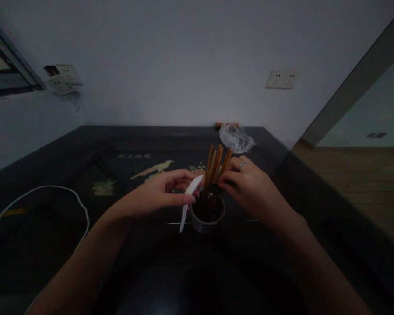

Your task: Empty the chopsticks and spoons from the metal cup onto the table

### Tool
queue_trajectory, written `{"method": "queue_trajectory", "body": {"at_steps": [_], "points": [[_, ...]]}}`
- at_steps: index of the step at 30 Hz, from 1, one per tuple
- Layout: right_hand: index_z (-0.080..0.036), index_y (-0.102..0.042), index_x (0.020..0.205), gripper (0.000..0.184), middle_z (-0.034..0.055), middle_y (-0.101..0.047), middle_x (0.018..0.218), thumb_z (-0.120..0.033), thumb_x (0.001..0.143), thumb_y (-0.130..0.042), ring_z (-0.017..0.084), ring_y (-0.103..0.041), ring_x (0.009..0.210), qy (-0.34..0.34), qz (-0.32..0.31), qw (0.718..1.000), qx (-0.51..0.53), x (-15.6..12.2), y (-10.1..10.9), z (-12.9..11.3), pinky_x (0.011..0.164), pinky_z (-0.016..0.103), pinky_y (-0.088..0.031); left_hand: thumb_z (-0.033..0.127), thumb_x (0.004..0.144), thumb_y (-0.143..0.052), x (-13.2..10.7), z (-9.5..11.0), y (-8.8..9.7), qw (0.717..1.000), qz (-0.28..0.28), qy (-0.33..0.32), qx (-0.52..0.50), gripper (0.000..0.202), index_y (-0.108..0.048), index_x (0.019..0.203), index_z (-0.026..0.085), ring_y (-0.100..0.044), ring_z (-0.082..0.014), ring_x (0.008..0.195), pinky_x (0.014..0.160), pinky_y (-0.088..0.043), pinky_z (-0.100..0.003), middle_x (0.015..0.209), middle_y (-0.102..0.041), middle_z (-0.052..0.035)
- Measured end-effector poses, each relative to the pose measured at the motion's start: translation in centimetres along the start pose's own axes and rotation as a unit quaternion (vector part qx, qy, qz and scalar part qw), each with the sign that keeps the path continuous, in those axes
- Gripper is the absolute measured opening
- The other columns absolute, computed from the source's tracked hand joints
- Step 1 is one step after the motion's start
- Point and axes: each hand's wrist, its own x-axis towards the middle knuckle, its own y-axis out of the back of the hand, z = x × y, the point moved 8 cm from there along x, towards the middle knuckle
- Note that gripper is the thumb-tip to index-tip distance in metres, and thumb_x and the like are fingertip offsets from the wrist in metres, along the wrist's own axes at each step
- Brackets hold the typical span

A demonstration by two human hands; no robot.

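A white cable [59, 188] curves over the far left of the dark table [157, 271], below a cluster of wall sockets [65, 74]. Next comes a pale bird design [156, 168] on the tabletop, and in front of it the left hand [170, 188], closed on 1 white utensil [193, 185], thumb on the near side; the utensil slants, its wider end up and its narrow end down, just left of a round container [206, 225]. Several brown chopsticks [212, 164] stand in the container, leaning slightly right. By them shows a dark, rounded piece [214, 189], too dim to identify. The right hand [246, 177], with 1 ring [242, 165], has its fingers bent together at this piece and the chopsticks; I cannot tell which it grips, if either. Behind lies a crumpled clear plastic bag [234, 139], and farther right are 2 wall sockets side by side [282, 79].
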Motion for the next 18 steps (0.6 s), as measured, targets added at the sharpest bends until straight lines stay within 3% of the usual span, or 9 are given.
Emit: {"method": "queue_trajectory", "body": {"at_steps": [9, 14, 18], "points": [[-0.015, -0.067, 0.079, 0.013, 0.0072, -0.066, 0.081, -0.014, 0.087, -0.057, 0.021, -0.059, 0.079, 0.013, 0.038, 0.999, 0.016, -0.4, 2.1, -1.3, 0.069, 0.032, -0.044, 0.026, 0.075, -0.072, 0.0, 0.3, 0.4, 0.999, 0.029, -0.013, 0.016, 0.028, -0.065, 0.101, 0.018, -0.064, -0.0227, 0.097, 0.085, -0.049, -0.034, 0.102, -0.070, -0.0060], [-0.021, -0.067, 0.088, 0.018, 0.0036, -0.069, 0.075, -0.022, 0.093, -0.049, 0.019, -0.063, 0.067, -0.015, 0.112, 0.993, 0.021, -2.3, 6.2, -1.1, 0.060, 0.030, -0.041, 0.032, 0.077, -0.073, 0.0, 0.4, -0.3, 0.999, 0.013, -0.034, -0.002, 0.033, -0.066, 0.105, 0.017, -0.063, -0.0225, 0.100, 0.087, -0.049, -0.031, 0.107, -0.068, -0.0074], [-0.028, -0.066, 0.092, 0.020, 0.0022, -0.070, 0.075, -0.033, 0.095, -0.047, 0.021, -0.064, 0.065, -0.083, 0.178, 0.981, 0.002, -4.5, 9.6, -0.1, 0.054, 0.032, -0.039, 0.040, 0.077, -0.073, -0.2, 0.5, -1.4, 0.998, -0.005, -0.040, -0.050, 0.043, -0.064, 0.112, 0.015, -0.063, -0.0233, 0.104, 0.090, -0.048, -0.031, 0.115, -0.066, -0.0107]]}}
